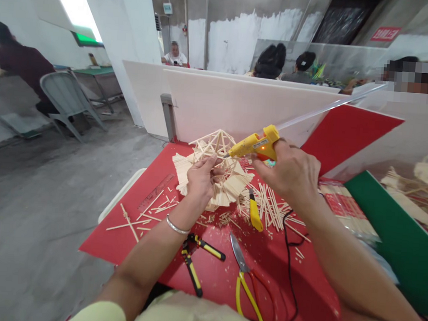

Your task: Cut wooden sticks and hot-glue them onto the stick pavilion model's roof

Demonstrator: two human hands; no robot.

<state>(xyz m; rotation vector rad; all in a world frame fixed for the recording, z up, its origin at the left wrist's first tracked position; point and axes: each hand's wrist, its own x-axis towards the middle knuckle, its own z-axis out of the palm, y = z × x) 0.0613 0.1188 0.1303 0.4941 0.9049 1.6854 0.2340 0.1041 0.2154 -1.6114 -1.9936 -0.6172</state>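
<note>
My right hand (pixel 290 173) is wrapped round a yellow hot glue gun (pixel 255 143) with a small orange light lit on its side. A long clear glue stick (pixel 331 106) sticks out of its back end. The nozzle points left and down, close to the fingertips of my left hand (pixel 202 175). Those fingers are pinched together in front of a model built of thin wooden sticks (pixel 219 140); what is between them is too small to make out. The model has an open, peaked frame above layered, fanned-out stick panels (pixel 224 194). My left hand hides part of it.
On the red tabletop (pixel 213 280) lie a yellow utility knife (pixel 255 214), wire strippers (pixel 194 262), red-and-yellow-handled scissors (pixel 245 270), a ruler (pixel 155 191) and loose wooden sticks (pixel 269 206). A black cord (pixel 289 271) runs down the right. White panels (pixel 240 96) stand behind; other people sit beyond.
</note>
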